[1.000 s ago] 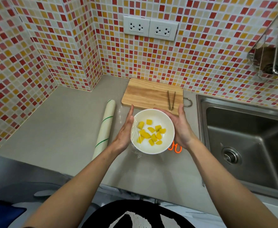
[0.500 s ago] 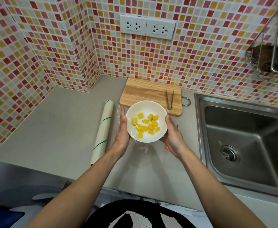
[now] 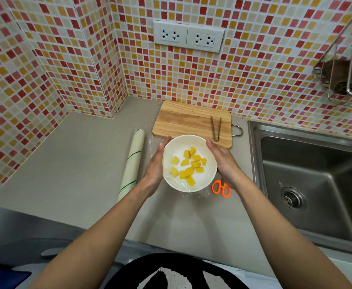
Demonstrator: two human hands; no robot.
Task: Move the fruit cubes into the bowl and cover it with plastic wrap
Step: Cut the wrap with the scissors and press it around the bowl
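Cupping the white bowl [image 3: 189, 163] from either side, the left hand [image 3: 155, 165] and the right hand [image 3: 223, 161] lie flat against its wall, fingers stretched toward the far rim, palms pressed to it rather than curled shut. Between them the bowl sits on the grey counter [image 3: 66, 167], just in front of the wooden cutting board [image 3: 189, 122], its mouth facing straight up. The yellow fruit cubes [image 3: 188, 165] are all inside, gathered a little right of centre; none shows on the board.

A glossy film of plastic wrap [image 3: 183, 185] appears stretched over the opening, with wrinkled excess bunched under the near rim. The step in hand looks like the last one: smoothing the wrap down the sides so it clings. The next move probably calls for running the palms round the wall and tucking the loose near edge under, without tilting the bowl.

Left of the left hand lies the wrap roll [image 3: 132, 161], its long axis running from near to far and leaning slightly right at the far end. Orange-handled scissors [image 3: 221, 188] rest just beside the right wrist, tongs [image 3: 216, 128] lie on the board, and the sink [image 3: 308, 180] is further right.
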